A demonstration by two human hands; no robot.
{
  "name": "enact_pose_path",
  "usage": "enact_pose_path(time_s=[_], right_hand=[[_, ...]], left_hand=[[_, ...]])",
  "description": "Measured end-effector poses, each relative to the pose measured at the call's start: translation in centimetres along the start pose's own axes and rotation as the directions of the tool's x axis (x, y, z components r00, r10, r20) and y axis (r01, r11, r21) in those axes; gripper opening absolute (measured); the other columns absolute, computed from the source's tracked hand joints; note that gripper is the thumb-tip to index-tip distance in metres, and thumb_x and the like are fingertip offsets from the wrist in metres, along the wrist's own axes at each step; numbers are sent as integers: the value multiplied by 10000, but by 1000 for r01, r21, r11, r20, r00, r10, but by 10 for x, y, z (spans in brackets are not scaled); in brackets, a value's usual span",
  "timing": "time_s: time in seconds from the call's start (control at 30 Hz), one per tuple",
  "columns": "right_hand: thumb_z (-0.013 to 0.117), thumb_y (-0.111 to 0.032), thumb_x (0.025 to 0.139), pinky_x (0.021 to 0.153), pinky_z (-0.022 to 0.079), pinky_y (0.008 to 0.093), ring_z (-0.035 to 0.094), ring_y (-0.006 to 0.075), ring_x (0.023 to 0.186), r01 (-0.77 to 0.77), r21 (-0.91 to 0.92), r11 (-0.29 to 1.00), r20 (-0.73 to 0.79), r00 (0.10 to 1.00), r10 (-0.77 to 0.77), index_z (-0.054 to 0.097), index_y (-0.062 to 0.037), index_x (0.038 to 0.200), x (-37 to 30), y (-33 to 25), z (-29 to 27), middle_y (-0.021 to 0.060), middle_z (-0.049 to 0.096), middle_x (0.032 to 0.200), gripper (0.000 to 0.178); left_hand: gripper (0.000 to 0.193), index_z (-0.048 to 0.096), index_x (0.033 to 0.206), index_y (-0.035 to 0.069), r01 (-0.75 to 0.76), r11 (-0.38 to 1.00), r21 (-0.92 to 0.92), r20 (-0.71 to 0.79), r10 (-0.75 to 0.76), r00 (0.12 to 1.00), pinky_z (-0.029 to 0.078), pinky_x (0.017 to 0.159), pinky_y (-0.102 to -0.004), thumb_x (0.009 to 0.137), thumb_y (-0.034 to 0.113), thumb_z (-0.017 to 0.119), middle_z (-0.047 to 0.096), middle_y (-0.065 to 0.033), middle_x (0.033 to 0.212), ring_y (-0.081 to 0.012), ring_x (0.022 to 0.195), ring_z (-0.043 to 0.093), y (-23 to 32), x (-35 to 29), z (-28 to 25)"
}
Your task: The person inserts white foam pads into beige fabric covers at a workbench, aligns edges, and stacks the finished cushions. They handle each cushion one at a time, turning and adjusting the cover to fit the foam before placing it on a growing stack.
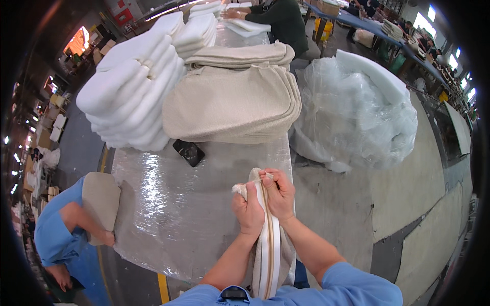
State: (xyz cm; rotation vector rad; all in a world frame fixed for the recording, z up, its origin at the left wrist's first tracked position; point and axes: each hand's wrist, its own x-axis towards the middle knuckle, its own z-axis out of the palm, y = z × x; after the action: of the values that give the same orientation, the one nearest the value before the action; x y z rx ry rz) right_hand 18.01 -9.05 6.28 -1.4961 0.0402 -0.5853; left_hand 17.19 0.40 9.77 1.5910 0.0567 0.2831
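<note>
Evidently both hands are shut on cloth: the left hand [248,214] pinches one side of a beige cover [266,239] at its far end, while the right hand [280,195] grips the other, close beside it. The cover hangs off the near edge of the surface [204,219] toward the body, with white bands flanking a tan line that looks like a zip [269,257]. This piece seems mid-handling; whether the zip is closed, or anything fills the cover, I cannot tell. Farther out lie a black, phone-like object [189,152], a neat stack of beige pieces [229,102] and, to its left, a tall pile of white pads [127,92]. Whether those stacks count as finished or waiting is unclear, so overall progress stays uncertain. On the right sits a plastic-wrapped white bundle [357,112]. No label shows clearly on any of them, and a red panel [124,17] far left is too small to read.
</note>
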Motion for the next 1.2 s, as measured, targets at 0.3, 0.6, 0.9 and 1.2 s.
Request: enact_pose_path(time_s=[0.3,0.6,0.9,1.2], right_hand=[[722,-1,934,882,553,363,706,269,978,211,-136,968,607,790,-86,754,-64,1165,70,-27,-39,64,785,1157,242],[614,99,917,769,506,321,649,219,839,156,-153,976,200,972,-124,734,-8,1030,14,-73,-35,115,768,993,197],[682,88,914,674,472,321,607,206,723,254,-88,963,83,965,-247,707,-18,1005,-2,-85,-45,132,764,974,142],[625,126,924,667,503,330,645,224,714,226,92,970,75,970,-233,709,5,1029,7,-62,-37,148,771,987,180]], left_hand=[[155,678,912,21,-562,716,415,566,281,775,453,619,-378,975,140,752,631,-79,772,-187,696,609,64,50,-27],[529,635,1351,48,632,701,-331,471,-457,754,503,1006,-374,1150,492,429,726,-87,1220,-186,1084,674,-62,17,-63],[625,608,1419,39,973,151,-175,685,-691,231,605,950,-401,1144,554,384,728,-115,1286,-241,1119,721,-103,2,7],[597,685,784,50,425,886,-185,633,-223,741,457,578,-319,1150,423,397,640,-50,686,-148,599,576,-81,106,36]])
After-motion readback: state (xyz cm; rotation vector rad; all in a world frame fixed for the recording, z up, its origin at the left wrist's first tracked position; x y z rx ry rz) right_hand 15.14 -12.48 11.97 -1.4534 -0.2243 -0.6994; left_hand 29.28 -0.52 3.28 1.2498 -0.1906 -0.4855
